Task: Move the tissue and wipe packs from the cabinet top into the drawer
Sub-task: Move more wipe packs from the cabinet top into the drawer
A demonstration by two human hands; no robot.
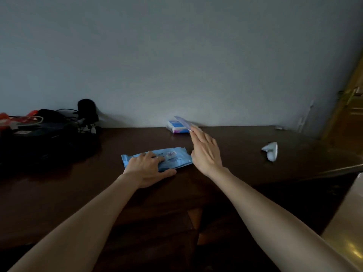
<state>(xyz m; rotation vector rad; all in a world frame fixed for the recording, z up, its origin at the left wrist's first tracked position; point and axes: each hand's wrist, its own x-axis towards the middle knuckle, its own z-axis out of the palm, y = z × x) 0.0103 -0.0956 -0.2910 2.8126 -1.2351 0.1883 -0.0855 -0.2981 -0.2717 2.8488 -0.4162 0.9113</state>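
Observation:
A flat light-blue wipe pack (174, 157) lies on the dark wooden cabinet top (235, 154). My left hand (148, 167) lies over its left half, fingers on top and thumb at its near edge. My right hand (206, 152) is raised beyond it, fingers stretched out, pinching a thin pale purple tissue pack (183, 122) at the fingertips. Behind that, a small blue and white tissue pack (175, 127) rests against the wall. No drawer shows in this view.
A black bag with cables and red items (39, 130) fills the left of the cabinet top. A crumpled white tissue (271, 151) lies at the right. A wooden door (351, 107) stands at far right, and a light box edge (349, 213) at lower right.

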